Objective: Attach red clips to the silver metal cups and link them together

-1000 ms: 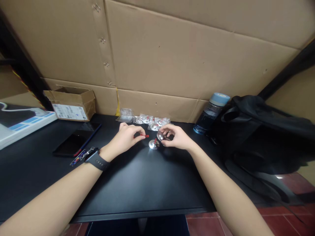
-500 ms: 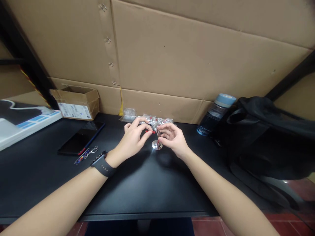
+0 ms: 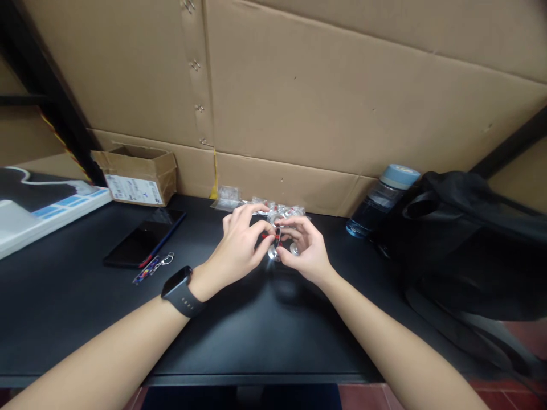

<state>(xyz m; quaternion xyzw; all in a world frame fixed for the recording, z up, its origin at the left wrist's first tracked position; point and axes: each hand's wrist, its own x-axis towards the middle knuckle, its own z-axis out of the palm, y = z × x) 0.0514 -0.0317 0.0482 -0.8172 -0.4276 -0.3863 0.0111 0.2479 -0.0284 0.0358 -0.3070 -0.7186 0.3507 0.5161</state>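
The left hand (image 3: 243, 242) has its thumb and forefinger pinched together on a short red cord (image 3: 265, 235), over the middle of the black desk (image 3: 256, 336). Just to the right, the right hand (image 3: 305, 247) is clamped by thumb and fingertips on a shiny metal disc (image 3: 280, 234), held nearly edge-on and facing the cord; the fingers hide whether the cord passes through it. Below the two hands a second disc (image 3: 272, 254) lies on the desk, and a further shiny round piece (image 3: 294, 249) shows among the right hand's fingers. On the far side, clear packets (image 3: 290, 210) lie by the cardboard wall (image 3: 299, 114). A phone (image 3: 145, 239) and keychain (image 3: 152, 267) lie to the left, a bottle (image 3: 380, 202) to the far right.
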